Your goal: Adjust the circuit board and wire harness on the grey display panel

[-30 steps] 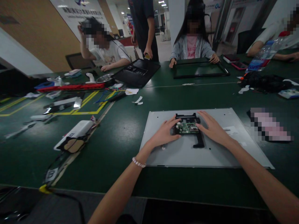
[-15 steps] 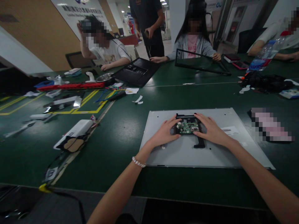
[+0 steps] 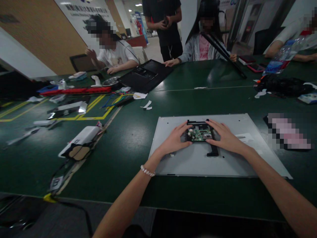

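A green circuit board [image 3: 200, 133] sits in a black plastic bracket [image 3: 213, 150] on a flat grey-white panel [image 3: 188, 165]. My left hand [image 3: 175, 140] grips the bracket's left edge, thumb low and fingertips at the upper side. On the opposite edge my right hand [image 3: 225, 138] holds the same bracket, its thumb near the lower right corner. An arm of the bracket sticks out below the board toward me. Both palms hover close to the panel; the bracket's side edges are partly hidden by my fingers.
A phone [image 3: 288, 132] lies right of the panel. To the left are a white box-like device [image 3: 80, 142] with a cable, and scattered parts. Across the green table [image 3: 123, 138], a person holds a black frame [image 3: 223, 53] beside a black back cover [image 3: 146, 75]; other people are nearby.
My hands and the bracket keep nearly the same place on the panel. Across the table, the black frame has been turned edge-on. The standing person's hands have come together.
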{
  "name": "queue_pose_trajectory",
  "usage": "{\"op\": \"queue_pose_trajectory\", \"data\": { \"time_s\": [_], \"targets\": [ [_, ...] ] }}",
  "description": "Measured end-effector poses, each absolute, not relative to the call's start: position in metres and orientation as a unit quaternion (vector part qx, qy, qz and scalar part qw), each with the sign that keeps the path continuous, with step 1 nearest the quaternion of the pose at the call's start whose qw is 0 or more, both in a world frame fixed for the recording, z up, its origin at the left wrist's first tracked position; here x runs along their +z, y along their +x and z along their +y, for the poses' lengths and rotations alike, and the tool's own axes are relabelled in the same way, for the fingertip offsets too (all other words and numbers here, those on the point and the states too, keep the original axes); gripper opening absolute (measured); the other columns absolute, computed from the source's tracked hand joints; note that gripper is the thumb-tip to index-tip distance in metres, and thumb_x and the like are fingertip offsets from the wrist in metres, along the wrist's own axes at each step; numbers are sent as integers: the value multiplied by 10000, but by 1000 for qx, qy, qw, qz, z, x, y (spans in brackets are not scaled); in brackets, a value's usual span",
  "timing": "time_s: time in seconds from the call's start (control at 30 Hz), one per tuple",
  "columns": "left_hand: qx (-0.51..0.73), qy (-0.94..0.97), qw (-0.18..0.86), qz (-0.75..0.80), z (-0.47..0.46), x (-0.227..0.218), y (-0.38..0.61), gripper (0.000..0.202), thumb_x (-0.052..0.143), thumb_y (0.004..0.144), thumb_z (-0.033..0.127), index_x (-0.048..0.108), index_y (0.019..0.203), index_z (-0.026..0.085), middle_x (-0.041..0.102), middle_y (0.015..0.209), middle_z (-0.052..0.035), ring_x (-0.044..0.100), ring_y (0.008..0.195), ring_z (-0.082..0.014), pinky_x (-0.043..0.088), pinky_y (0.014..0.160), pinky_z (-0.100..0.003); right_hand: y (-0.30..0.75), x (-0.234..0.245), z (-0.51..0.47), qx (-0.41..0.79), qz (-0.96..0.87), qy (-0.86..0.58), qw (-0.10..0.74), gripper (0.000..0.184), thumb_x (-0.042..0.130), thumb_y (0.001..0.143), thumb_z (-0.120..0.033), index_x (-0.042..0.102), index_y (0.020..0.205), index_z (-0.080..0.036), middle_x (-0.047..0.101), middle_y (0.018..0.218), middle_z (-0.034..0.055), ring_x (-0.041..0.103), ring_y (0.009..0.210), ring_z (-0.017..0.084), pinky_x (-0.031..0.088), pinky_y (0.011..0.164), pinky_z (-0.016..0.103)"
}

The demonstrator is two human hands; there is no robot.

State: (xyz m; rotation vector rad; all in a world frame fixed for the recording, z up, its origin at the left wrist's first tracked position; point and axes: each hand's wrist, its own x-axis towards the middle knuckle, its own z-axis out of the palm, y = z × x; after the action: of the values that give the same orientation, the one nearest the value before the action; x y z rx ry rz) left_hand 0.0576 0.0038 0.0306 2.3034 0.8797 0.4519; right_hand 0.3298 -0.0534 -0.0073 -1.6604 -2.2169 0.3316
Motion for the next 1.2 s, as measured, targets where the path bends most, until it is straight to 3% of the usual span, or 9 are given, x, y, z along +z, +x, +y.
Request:
{"op": "queue_pose_trajectory", "data": {
  "time_s": [0.13, 0.33, 0.47, 0.6, 0.7, 0.9, 1.07, 1.2],
  "targets": [
    [175, 875, 314, 326, 4, 29, 58, 703, 668, 797, 316, 426, 1451, 226, 254, 1602, -110, 287, 1454, -318, 262, 1195, -520, 330, -7, -53, 127, -781, -584, 179, 737, 476, 915, -540, 224, 1551, -267, 281, 1607, 61, 256, 1468, 278, 187, 1190, 526],
    [175, 867, 300, 358, 8, 39, 52, 659, 617, 851, 416, 410, 1457, 263, 319, 1582, -65, 332, 1437, -271, 288, 1190, -458, 331, -9, -53, 124, -780, -586, 181, 733, 493, 909, -529, 231, 1545, -277, 291, 1604, 64, 260, 1467, 278, 189, 1191, 522],
    [217, 845, 184, 453, 47, 45, 20, 498, 516, 917, 397, 487, 1379, 215, 456, 1495, -67, 410, 1384, -220, 298, 1180, -395, 329, -5, -55, 131, -780, -582, 190, 742, 474, 918, -532, 203, 1552, -258, 264, 1613, 79, 241, 1475, 270, 183, 1193, 519],
    [207, 806, 40, 553, 112, 43, -34, 429, 543, 875, 250, 560, 1280, 108, 533, 1393, -139, 460, 1323, -253, 314, 1158, -385, 327, -2, -58, 107, -789, -573, 196, 758, 472, 924, -520, 149, 1563, -270, 100, 1654, 60, 187, 1492, 275, 209, 1186, 511],
    [176, 784, -4, 595, 152, 36, -66, 434, 545, 869, 229, 549, 1282, 96, 529, 1378, -156, 501, 1264, -276, 373, 1103, -414, 328, -4, -58, 92, -800, -562, 187, 713, 459, 939, -503, 163, 1558, -310, 120, 1653, 34, 183, 1492, 285, 222, 1180, 526],
    [132, 802, -9, 583, 194, 19, -83, 516, 570, 883, 350, 534, 1328, 91, 530, 1407, -150, 430, 1353, -270, 347, 1123, -382, 330, -12, -55, 75, -809, -551, 190, 744, 463, 934, -521, 100, 1564, -363, 193, 1638, 27, 229, 1476, 319, 273, 1155, 567],
    [88, 791, -22, 605, 202, 15, -75, 406, 502, 937, 364, 625, 1247, 133, 676, 1218, -128, 623, 1117, -247, 464, 968, -323, 329, -11, -54, 78, -808, -553, 187, 757, 456, 934, -532, 82, 1567, -353, 206, 1634, 34, 237, 1472, 325, 268, 1156, 581],
    [58, 781, -39, 621, 199, 20, -70, 345, 467, 956, 350, 686, 1121, 141, 713, 1090, -154, 657, 1028, -266, 481, 901, -333, 327, -9, -54, 78, -805, -560, 180, 750, 449, 937, -531, 90, 1568, -343, 232, 1627, 35, 238, 1473, 320, 261, 1161, 575]
  ]
}}
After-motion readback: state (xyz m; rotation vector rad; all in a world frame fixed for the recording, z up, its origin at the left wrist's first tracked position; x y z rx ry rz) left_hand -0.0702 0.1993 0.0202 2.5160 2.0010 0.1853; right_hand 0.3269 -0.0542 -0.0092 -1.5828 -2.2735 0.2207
